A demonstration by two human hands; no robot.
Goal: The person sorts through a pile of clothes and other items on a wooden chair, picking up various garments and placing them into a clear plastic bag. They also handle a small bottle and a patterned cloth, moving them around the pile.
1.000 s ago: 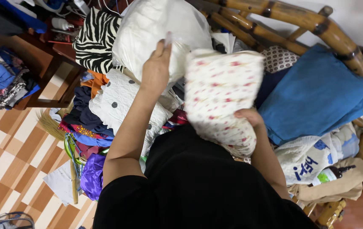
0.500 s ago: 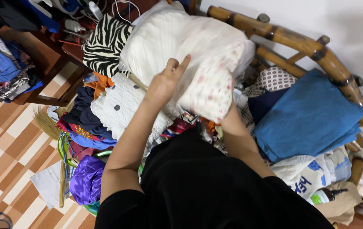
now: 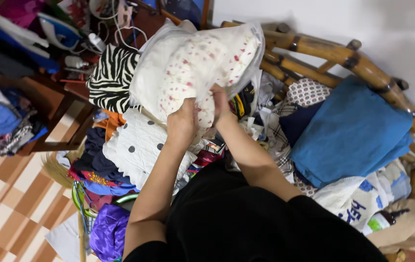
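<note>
Bamboo sofa (image 3: 343, 51) heaped with clothes over checked tile floor (image 3: 3, 204), each hand (image 3: 183, 121) gripping a clear bag (image 3: 202, 60).

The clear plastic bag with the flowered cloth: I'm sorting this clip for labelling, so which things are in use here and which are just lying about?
In use:
left hand
right hand
clear plastic bag
flowered cloth

Lying about:
zebra-striped cloth
white dotted quilt
blue folded cloth
purple cloth
bamboo chair

Glossy clear plastic bag (image 3: 246, 58) over matt flowered cloth (image 3: 193, 73) (lacquered bamboo chair (image 3: 333, 51) behind).
</note>
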